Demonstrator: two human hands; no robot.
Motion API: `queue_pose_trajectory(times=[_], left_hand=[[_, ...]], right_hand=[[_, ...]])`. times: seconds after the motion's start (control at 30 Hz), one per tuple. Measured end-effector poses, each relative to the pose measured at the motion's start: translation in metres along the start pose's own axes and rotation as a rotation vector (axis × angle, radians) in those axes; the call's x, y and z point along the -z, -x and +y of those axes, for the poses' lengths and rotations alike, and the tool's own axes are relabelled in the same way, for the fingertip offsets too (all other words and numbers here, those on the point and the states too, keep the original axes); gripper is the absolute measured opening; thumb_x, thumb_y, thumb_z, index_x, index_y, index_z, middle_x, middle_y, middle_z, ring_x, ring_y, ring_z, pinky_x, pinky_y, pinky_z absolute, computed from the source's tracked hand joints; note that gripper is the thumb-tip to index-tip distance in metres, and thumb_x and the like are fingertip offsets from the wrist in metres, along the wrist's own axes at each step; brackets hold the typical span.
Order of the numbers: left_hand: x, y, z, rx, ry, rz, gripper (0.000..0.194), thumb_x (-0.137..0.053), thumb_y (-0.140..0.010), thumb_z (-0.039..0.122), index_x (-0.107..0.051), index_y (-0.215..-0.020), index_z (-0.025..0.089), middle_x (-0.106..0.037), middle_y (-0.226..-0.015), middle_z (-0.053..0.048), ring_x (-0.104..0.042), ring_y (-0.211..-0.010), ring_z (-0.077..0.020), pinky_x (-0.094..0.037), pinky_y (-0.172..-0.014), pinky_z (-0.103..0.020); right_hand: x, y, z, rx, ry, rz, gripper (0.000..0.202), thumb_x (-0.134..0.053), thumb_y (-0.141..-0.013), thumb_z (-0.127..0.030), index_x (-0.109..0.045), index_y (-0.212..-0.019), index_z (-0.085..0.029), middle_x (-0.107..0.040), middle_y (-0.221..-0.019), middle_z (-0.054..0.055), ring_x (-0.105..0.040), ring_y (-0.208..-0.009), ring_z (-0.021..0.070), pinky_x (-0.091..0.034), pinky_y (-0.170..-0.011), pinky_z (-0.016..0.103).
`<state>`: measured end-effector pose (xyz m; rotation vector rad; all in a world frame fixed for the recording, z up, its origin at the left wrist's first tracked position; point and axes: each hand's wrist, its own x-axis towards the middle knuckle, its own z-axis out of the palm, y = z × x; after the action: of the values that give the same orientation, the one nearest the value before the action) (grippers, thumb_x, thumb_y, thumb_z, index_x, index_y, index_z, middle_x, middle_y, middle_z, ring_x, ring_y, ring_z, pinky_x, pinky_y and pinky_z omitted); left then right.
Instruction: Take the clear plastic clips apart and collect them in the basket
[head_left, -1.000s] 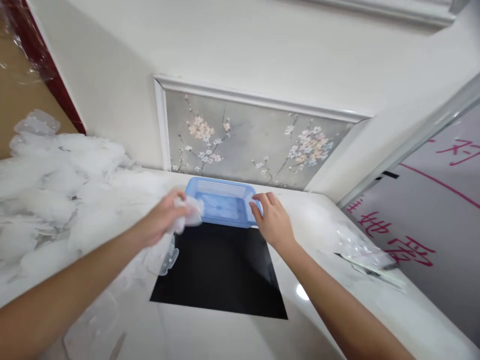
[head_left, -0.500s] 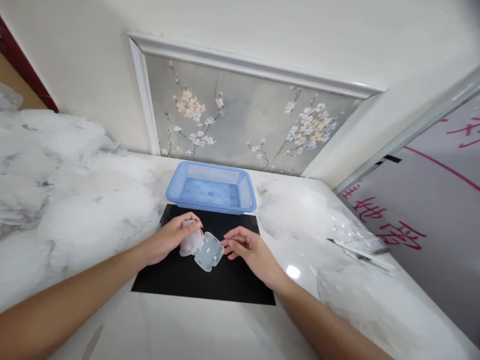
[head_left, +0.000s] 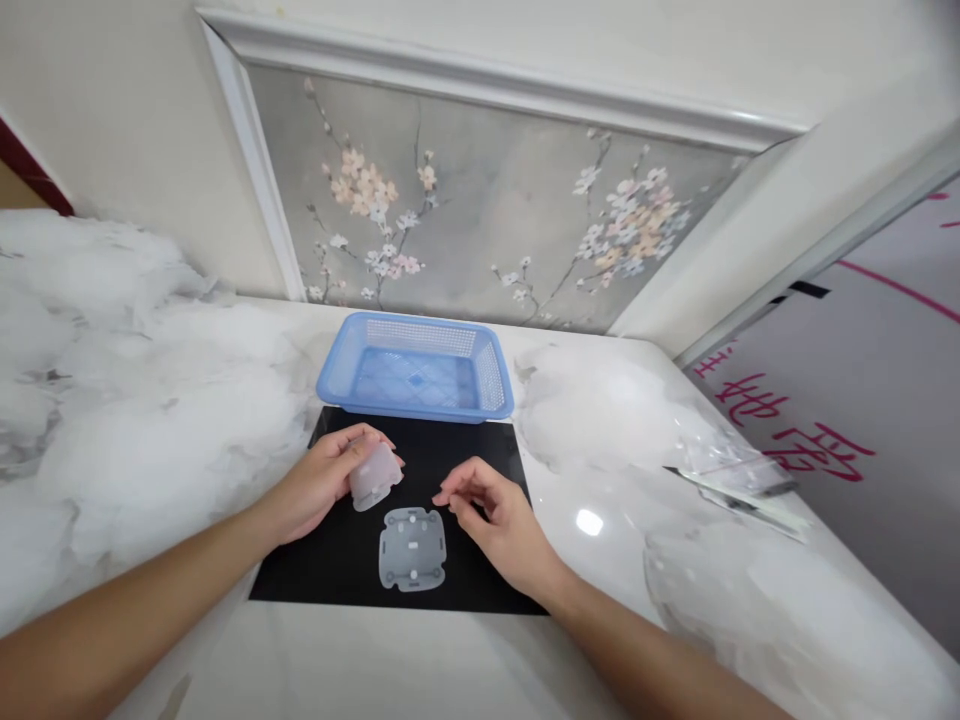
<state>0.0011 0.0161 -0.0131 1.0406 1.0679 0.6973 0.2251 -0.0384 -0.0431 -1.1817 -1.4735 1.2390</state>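
My left hand point(head_left: 322, 482) is closed on a thin translucent plastic piece point(head_left: 376, 474), pinched by thumb and fingers above the left half of the black mat point(head_left: 480, 580). Whether it is one sheet or a few stacked together I cannot tell. A similar translucent plate point(head_left: 412, 552), squarish with rounded, notched edges and small white bumps, lies flat on the mat near its front edge. To the right of that plate hovers my right hand point(head_left: 495, 515), its fingers loosely curved and apart, with nothing visible in them.
Directly behind the mat stands a blue plastic basket point(head_left: 416, 410) with mesh sides. On the right of the white marble-patterned table point(head_left: 322, 660) lie clear plastic bags and a slim pen-like item point(head_left: 742, 500). A framed floral panel point(head_left: 480, 200) covers the wall behind.
The notched plate, earlier up between both hands, now lies flat on the mat closer to me. My right hand has let go of it; my left still holds its piece. The view has shifted slightly.
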Motion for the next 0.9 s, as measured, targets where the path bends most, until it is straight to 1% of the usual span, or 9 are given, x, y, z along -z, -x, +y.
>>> queue_pose_trajectory(times=[0.1,0.2,0.27,0.37,0.47,0.57,0.67,0.73,0.9], left_hand=[[0.001,-0.001,-0.004,-0.057,0.004,0.036,0.041,-0.066,-0.083,0.059,-0.067,-0.089,0.018,-0.069,-0.088,-0.004,-0.063,-0.089,-0.0206,-0.05,-0.08,-0.033],[0.001,-0.001,-0.007,-0.058,0.02,0.036,0.037,-0.066,-0.085,0.055,-0.07,-0.094,0.019,-0.067,-0.097,-0.003,-0.06,-0.098,-0.0196,-0.049,-0.084,-0.032],[0.001,-0.001,-0.006,-0.046,0.047,0.023,0.038,-0.066,-0.085,0.055,-0.071,-0.098,0.02,-0.068,-0.103,-0.004,-0.059,-0.104,-0.0214,-0.049,-0.089,-0.033],[0.0,0.0,-0.003,-0.025,0.081,0.025,0.046,-0.069,-0.081,0.059,-0.073,-0.103,0.018,-0.07,-0.107,-0.007,-0.06,-0.111,-0.0252,-0.048,-0.095,-0.036],[-0.002,0.002,0.0,-0.007,0.091,0.033,0.052,-0.072,-0.077,0.062,-0.073,-0.105,0.018,-0.073,-0.105,-0.008,-0.061,-0.112,-0.0273,-0.048,-0.096,-0.038],[-0.003,0.003,0.001,0.0,0.093,0.037,0.049,-0.072,-0.077,0.058,-0.073,-0.106,0.018,-0.074,-0.107,-0.009,-0.062,-0.113,-0.0286,-0.048,-0.097,-0.039],[-0.003,0.003,0.003,-0.001,0.083,0.043,0.042,-0.072,-0.08,0.052,-0.073,-0.106,0.018,-0.074,-0.11,-0.009,-0.062,-0.116,-0.0288,-0.048,-0.098,-0.039],[-0.003,0.003,0.003,0.002,0.078,0.048,0.039,-0.072,-0.08,0.049,-0.074,-0.106,0.019,-0.075,-0.11,-0.009,-0.062,-0.115,-0.0289,-0.048,-0.097,-0.039],[0.0,0.003,0.002,0.009,0.066,0.022,0.042,-0.068,-0.083,0.052,-0.072,-0.109,0.02,-0.075,-0.106,-0.008,-0.065,-0.108,-0.0279,-0.049,-0.093,-0.039]], right_hand=[[0.0,0.002,0.002,0.081,0.152,-0.012,0.008,-0.056,-0.09,-0.026,-0.061,-0.096,-0.025,-0.065,-0.099,0.005,-0.063,-0.089,0.0202,-0.051,-0.08,0.037],[-0.002,0.005,0.003,0.156,0.41,-0.075,0.027,-0.075,-0.079,-0.024,-0.066,-0.105,-0.027,-0.059,-0.111,0.008,-0.057,-0.104,0.0265,-0.049,-0.091,0.045],[-0.005,0.007,0.003,0.155,0.531,-0.101,0.03,-0.083,-0.071,-0.021,-0.067,-0.097,-0.026,-0.058,-0.11,0.008,-0.055,-0.105,0.0289,-0.047,-0.093,0.049],[-0.008,0.009,0.0,0.156,0.579,-0.152,0.021,-0.079,-0.073,-0.012,-0.061,-0.077,-0.023,-0.059,-0.102,0.006,-0.055,-0.097,0.0256,-0.046,-0.089,0.047],[-0.009,0.011,-0.001,0.16,0.478,-0.176,0.024,-0.069,-0.077,-0.002,-0.057,-0.076,-0.023,-0.06,-0.091,0.002,-0.057,-0.087,0.0206,-0.048,-0.08,0.038],[-0.007,0.011,-0.001,0.13,0.305,-0.123,0.023,-0.057,-0.081,-0.001,-0.059,-0.084,-0.024,-0.057,-0.087,0.0,-0.058,-0.078,0.0159,-0.048,-0.07,0.03],[-0.004,0.01,0.0,0.088,0.179,-0.059,0.018,-0.058,-0.083,-0.011,-0.063,-0.094,-0.024,-0.058,-0.098,0.002,-0.059,-0.073,0.013,-0.049,-0.068,0.029],[-0.001,0.007,0.002,0.037,0.105,-0.027,0.014,-0.059,-0.085,-0.019,-0.064,-0.097,-0.024,-0.062,-0.096,0.002,-0.06,-0.072,0.0134,-0.049,-0.068,0.03],[0.008,-0.002,0.005,-0.019,-0.069,0.055,0.016,-0.064,-0.086,-0.038,-0.063,-0.091,-0.023,-0.068,-0.09,0.003,-0.064,-0.083,0.0185,-0.051,-0.078,0.034]])
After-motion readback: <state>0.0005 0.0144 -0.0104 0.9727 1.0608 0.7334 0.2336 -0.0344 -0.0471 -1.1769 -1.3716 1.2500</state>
